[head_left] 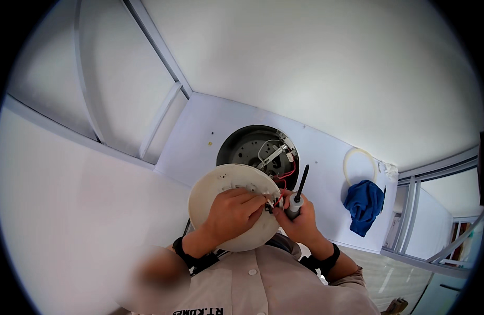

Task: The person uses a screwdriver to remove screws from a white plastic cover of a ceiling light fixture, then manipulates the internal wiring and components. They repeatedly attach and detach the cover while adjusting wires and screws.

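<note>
A white round cover [210, 184], its hollow inner side up, rests against my body. Over its right part, my left hand [232, 212] is closed in a pinch at a small dark fitting [269, 208] with a white piece beside it. What the fingertips grip is mostly hidden. My right hand [299, 223] is closed around a screwdriver [294, 203] with a grey handle, its black shaft pointing up and away. Its thumb and fingertip also meet the cover's edge by the fitting. A red wire [282, 195] runs from there into a dark, round metal appliance housing [234, 149] just beyond.
The housing stands on a white table [197, 136], with a metal bracket [273, 156] and wires inside. A blue cloth [363, 202] and a pale ring [348, 163] lie at the right. Small loose pieces [210, 143] lie left of the housing. White partitions rise behind.
</note>
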`<action>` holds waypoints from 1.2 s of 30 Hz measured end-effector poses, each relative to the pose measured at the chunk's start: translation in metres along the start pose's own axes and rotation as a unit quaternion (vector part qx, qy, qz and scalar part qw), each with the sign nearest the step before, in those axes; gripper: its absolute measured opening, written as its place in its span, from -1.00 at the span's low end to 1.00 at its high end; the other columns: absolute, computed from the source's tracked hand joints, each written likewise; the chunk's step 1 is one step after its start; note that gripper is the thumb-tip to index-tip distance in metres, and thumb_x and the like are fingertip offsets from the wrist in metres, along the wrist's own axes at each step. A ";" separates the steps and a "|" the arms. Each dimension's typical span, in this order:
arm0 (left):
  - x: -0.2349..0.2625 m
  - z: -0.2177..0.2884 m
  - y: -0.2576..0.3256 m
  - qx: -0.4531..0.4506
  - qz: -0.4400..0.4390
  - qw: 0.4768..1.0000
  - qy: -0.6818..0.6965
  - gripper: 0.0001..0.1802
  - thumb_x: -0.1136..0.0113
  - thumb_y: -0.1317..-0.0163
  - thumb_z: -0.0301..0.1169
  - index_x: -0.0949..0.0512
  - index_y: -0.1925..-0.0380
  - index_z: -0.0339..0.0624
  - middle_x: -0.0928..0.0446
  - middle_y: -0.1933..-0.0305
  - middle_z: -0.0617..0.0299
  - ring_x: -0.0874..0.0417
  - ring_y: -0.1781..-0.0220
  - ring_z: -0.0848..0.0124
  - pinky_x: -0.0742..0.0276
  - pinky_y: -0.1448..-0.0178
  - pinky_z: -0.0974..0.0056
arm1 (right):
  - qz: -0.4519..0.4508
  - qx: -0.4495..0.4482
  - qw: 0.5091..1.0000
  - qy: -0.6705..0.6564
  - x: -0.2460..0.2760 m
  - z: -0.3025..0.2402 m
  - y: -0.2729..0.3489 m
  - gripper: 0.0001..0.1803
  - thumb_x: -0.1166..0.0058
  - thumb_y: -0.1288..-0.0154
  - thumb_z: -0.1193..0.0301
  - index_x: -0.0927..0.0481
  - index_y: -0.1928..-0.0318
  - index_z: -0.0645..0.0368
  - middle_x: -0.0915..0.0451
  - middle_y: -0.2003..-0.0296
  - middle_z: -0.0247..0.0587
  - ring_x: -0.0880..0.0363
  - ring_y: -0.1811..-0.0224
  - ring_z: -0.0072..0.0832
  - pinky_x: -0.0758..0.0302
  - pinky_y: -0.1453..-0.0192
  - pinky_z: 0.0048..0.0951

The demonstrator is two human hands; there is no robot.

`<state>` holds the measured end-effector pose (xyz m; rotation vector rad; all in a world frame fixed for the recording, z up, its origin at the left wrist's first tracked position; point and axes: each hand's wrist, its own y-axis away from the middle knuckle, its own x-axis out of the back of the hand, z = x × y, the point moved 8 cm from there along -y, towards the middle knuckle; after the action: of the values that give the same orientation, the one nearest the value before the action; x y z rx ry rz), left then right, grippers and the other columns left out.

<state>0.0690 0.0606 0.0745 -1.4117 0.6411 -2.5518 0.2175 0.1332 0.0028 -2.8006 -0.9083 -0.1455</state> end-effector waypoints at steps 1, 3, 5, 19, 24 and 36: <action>0.002 0.002 -0.003 -0.006 0.007 1.000 -0.005 -0.70 -0.49 -0.03 -0.52 -0.75 0.17 -0.06 -0.69 0.40 0.28 -0.72 0.37 0.26 -0.64 0.31 0.18 | 0.001 -0.002 1.000 -0.002 0.000 0.002 -0.001 -0.69 -0.38 -0.25 0.56 -0.41 0.27 0.17 -0.78 -0.03 -0.05 -0.58 0.36 -0.55 -0.54 0.27 -0.39; 0.008 0.004 -0.007 -0.019 0.022 0.999 -0.015 -0.69 -0.48 -0.03 -0.52 -0.75 0.16 -0.06 -0.68 0.42 0.28 -0.72 0.39 0.27 -0.63 0.33 0.18 | 0.005 -0.002 1.000 -0.012 -0.001 -0.001 -0.005 -0.70 -0.36 -0.28 0.58 -0.41 0.26 0.17 -0.77 -0.04 -0.04 -0.59 0.34 -0.56 -0.54 0.26 -0.40; 0.008 0.001 -0.007 -0.020 0.019 0.999 -0.028 -0.69 -0.48 -0.02 -0.51 -0.74 0.17 -0.04 -0.70 0.39 0.30 -0.71 0.38 0.29 -0.64 0.32 0.19 | 0.005 -0.001 1.000 -0.014 -0.002 -0.003 -0.009 -0.70 -0.35 -0.30 0.60 -0.40 0.25 0.17 -0.77 -0.06 -0.03 -0.60 0.32 -0.57 -0.55 0.25 -0.40; 0.001 -0.005 -0.008 -0.057 -0.016 0.994 -0.090 -0.63 -0.45 0.04 -0.46 -0.74 0.14 -0.01 -0.75 0.27 0.41 -0.69 0.34 0.39 -0.66 0.24 0.22 | -0.008 -0.040 0.996 -0.078 -0.005 0.008 -0.013 -0.67 -0.29 -0.33 0.69 -0.36 0.20 0.13 -0.70 -0.10 -0.03 -0.60 0.05 -0.56 -0.58 0.00 -0.43; 0.003 -0.003 -0.013 -0.064 -0.015 0.993 -0.100 -0.64 -0.43 0.04 -0.42 -0.74 0.15 -0.01 -0.73 0.31 0.41 -0.68 0.35 0.39 -0.65 0.23 0.22 | 0.007 -0.036 0.995 -0.093 -0.002 0.016 -0.014 -0.68 -0.34 -0.32 0.63 -0.37 0.22 0.15 -0.75 -0.11 0.01 -0.67 0.04 -0.50 -0.61 -0.04 -0.39; -0.001 -0.006 -0.011 -0.077 -0.048 0.991 -0.094 -0.66 -0.42 0.02 -0.40 -0.72 0.15 -0.05 -0.72 0.29 0.37 -0.69 0.30 0.38 -0.68 0.20 0.21 | 0.002 -0.027 0.994 -0.103 -0.007 0.018 -0.014 -0.68 -0.22 -0.35 0.74 -0.34 0.17 0.13 -0.69 -0.15 0.00 -0.60 0.07 -0.58 -0.58 0.02 -0.44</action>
<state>0.0656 0.0726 0.0754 -1.7495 0.7690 -2.4436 0.2046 0.1443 -0.0139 -2.9085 -0.9547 0.1233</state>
